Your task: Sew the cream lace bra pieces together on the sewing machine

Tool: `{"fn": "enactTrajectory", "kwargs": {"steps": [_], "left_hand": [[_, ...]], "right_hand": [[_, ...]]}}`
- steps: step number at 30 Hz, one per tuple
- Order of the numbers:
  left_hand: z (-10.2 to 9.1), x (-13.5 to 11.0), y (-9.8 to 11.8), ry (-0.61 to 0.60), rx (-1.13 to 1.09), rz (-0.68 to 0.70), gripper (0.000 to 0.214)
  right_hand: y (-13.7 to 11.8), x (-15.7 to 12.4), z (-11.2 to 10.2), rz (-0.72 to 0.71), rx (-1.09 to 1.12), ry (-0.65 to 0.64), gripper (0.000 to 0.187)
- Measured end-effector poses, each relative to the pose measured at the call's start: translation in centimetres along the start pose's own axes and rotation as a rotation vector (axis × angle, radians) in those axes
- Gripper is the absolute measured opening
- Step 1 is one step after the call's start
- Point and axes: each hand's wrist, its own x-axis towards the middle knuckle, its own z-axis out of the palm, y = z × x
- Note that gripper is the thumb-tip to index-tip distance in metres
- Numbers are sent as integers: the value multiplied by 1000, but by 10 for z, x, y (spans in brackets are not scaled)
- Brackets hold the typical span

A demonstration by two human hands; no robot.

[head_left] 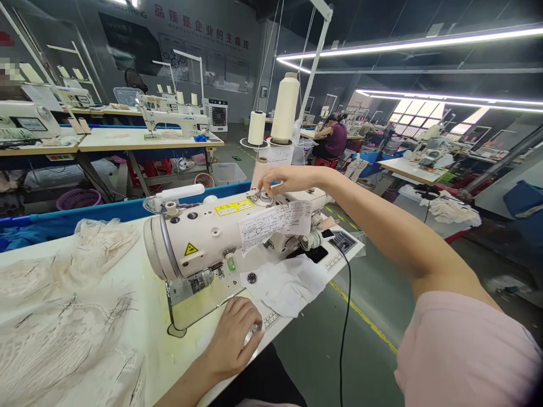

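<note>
A white sewing machine [201, 240] stands on the worktable in front of me. My right hand [286, 178] reaches over its top, fingertips pinched together at a small round metal part [265, 196]; what lies between them is hidden. At the table's front edge, my left hand [240, 333] rests with curled fingers around a shiny metal piece [252, 334], mostly covered by the hand. Just beyond it lie white cloth [292, 285] and a small dark round part [251, 278]. A handwritten paper sheet [275, 223] hangs on the machine's front.
Cream lace fabric [72, 305] covers the table's left side. Two thread cones, a large one [285, 107] and a smaller one [256, 129], stand behind the machine. A black cable [348, 305] hangs at the right. Farther back, a person [335, 138] sits at another machine.
</note>
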Motion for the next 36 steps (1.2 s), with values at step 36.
{"fn": "enactTrajectory", "kwargs": {"steps": [36], "left_hand": [[0,0,0,5,42,20,11]], "right_hand": [[17,17,34,-51,-4,445,17]]}}
